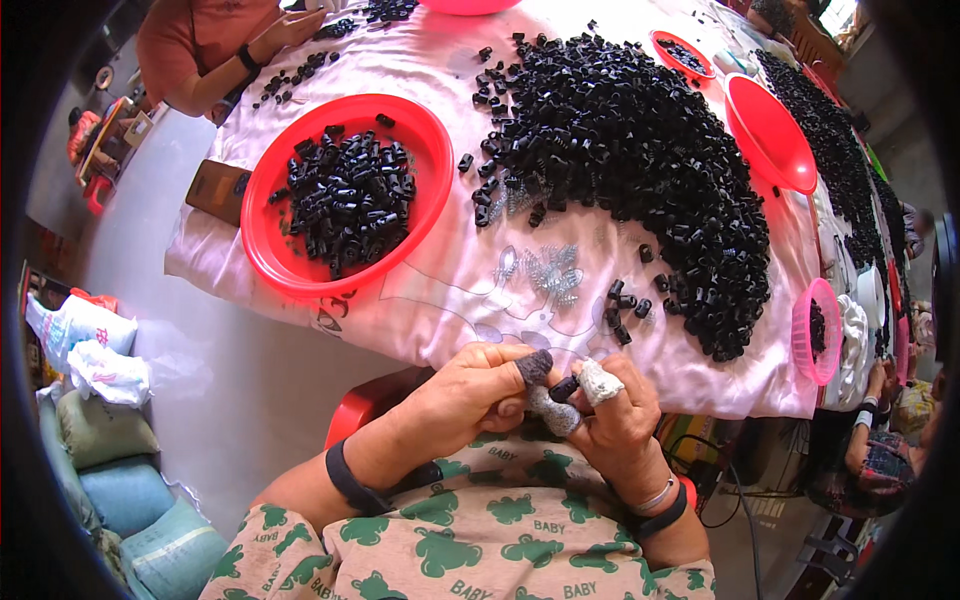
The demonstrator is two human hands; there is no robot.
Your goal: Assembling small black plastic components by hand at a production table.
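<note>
Close to my body, at the table's near edge, both hands meet. My right hand (622, 425) pinches a small black plastic part (564, 388) between a thumb wrapped in grey and a finger wrapped in white. Beside it, the fingers of my left hand (470, 395) are closed, with a dark wrap on the thumb; what they hold, if anything, is hidden. A large heap of similar black parts (630, 130) covers the table beyond my hands. Several loose ones (622, 308) lie nearer. To the left, a red basin (438, 215) holds more of these parts.
A brown phone-like object (218, 192) lies by the basin on the pink tablecloth (420, 310). An emptier red basin (765, 130), a small red dish (705, 62) and a pink basket (818, 350) stand at right. Other people sit around. Stuffed sacks (125, 495) line the floor at left.
</note>
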